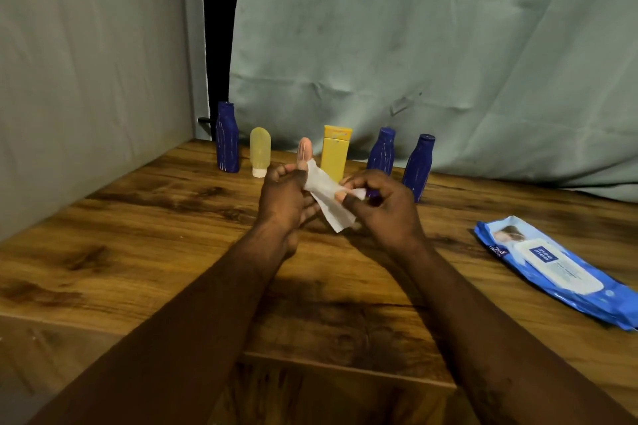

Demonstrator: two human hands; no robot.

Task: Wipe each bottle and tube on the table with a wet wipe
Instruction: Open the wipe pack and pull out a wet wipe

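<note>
Closest to the camera are two bare forearms reaching out over the wooden bench, meeting above its middle. The left hand has its fingers curled and is pinching one end of a white wet wipe. The right hand is closed around a small dark purple item with the other end of the wipe pressed against it. Most of that item is hidden by the fingers, so I can't say exactly what it is.

Along the bench's far edge there's a row standing upright. Left to right: a tall blue bottle, a pale yellow tube standing on its white cap, a pink tube, a yellow tube, a second blue bottle and a third blue bottle. The pink tube pokes up right above the left hand's fingertips; can't tell if it's held or just standing behind them. No readable labels on any of these.

Near the right edge lies a blue pack of wipes, flat, and the flap label reads "mee mee". Grey-green cloth hangs behind the bench.
</note>
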